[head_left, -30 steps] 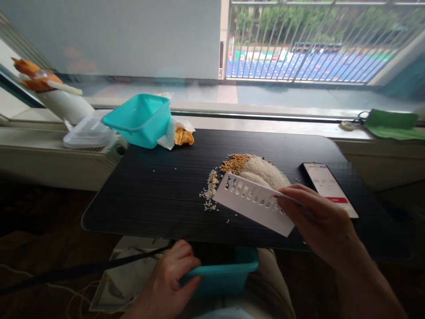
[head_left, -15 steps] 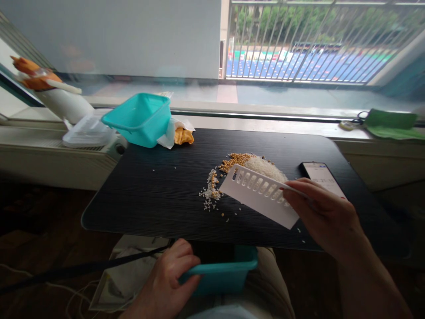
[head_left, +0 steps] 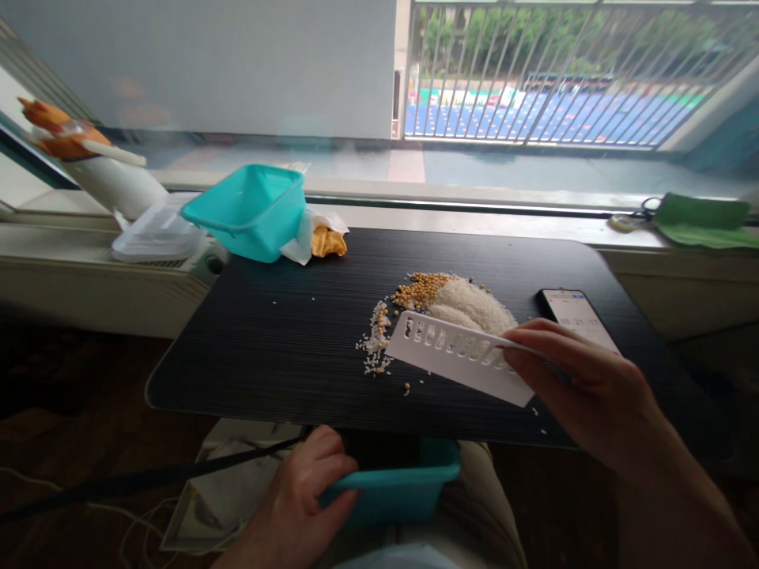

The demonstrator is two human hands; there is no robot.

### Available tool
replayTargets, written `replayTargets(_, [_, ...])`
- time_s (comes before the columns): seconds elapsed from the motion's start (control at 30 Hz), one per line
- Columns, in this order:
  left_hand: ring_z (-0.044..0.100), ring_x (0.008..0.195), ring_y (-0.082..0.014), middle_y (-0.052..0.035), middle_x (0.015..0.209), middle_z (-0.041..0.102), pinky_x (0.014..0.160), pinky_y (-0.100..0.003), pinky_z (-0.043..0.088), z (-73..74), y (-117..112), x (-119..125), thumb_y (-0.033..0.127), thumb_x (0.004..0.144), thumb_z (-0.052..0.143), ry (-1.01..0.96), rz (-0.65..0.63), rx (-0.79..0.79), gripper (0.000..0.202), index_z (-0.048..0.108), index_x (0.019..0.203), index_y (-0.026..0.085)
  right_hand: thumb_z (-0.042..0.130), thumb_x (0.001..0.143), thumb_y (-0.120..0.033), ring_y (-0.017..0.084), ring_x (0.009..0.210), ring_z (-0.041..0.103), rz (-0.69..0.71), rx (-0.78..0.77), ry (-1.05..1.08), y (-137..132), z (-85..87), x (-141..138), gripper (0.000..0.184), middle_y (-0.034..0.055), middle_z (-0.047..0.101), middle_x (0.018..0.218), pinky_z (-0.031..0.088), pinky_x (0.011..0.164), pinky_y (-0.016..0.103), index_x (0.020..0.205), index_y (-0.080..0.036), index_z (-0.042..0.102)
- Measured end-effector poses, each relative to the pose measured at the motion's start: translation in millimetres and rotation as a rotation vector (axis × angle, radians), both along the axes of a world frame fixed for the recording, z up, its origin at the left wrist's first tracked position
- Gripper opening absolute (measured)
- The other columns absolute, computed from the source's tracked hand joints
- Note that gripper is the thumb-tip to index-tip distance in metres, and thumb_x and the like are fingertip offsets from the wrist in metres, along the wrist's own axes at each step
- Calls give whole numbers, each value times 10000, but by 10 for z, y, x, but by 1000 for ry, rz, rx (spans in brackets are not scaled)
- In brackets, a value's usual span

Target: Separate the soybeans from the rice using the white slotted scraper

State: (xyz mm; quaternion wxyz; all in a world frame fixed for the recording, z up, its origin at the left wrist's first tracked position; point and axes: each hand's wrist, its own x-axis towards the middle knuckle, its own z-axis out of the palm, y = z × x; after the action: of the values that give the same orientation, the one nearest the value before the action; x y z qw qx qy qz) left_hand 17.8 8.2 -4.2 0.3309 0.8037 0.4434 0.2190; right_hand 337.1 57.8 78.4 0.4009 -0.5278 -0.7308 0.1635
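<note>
My right hand [head_left: 584, 395] pinches the right end of a flat white strip with a row of slots [head_left: 456, 359], tilted over the dark tabletop. Just behind the strip lies a mound of white rice [head_left: 477, 300], partly hidden by it. Yellow beans [head_left: 421, 290], perhaps soybeans, form a heap against the rice's left side. Scattered rice grains mixed with a few beans [head_left: 377, 340] lie off the strip's left end. Below the table's near edge, my left hand [head_left: 308, 490] is closed on the rim of a teal plastic basin [head_left: 397, 498]; the basin's inside is dark.
On the table's back left stands another teal basin [head_left: 254, 213], with a crumpled yellow packet [head_left: 328, 239] beside it. A phone [head_left: 575, 316] lies right of the rice. A clear plastic lid [head_left: 157, 229] and a green cloth [head_left: 703, 220] rest along the sill.
The slotted strip has come slightly toward me and left, uncovering more of the rice behind it. A stray bean near the front has shifted a little. My left hand stays on the basin rim.
</note>
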Motion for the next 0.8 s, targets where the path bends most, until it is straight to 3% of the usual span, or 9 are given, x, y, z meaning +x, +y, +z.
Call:
replayTargets(0.37, [607,727,-175,-21,751,599,619,-246,472,21,-2,10,41,809,601,27,13,-11,184,702,730,174,620,943,-154,98,771,639,137,-76,71,-17,-43,-54,177,-9,669,950,503,613,136,1019,-292,700])
replayTargets(0.63, [606,741,-186,-34,755,605,637,-261,476,5,-3,2,71,858,559,11,-2,0,203,698,749,171,621,928,-119,98,713,643,39,9,-23,-170,-3,90,216,-20,668,912,511,570,134,1023,-306,675])
replayTargets(0.8, [603,745,-190,-40,759,604,637,-262,476,6,5,3,91,884,553,13,-11,-7,209,692,748,169,612,939,-136,85,706,664,57,-1,-55,-249,6,119,211,-28,675,924,526,572,105,1041,-313,663])
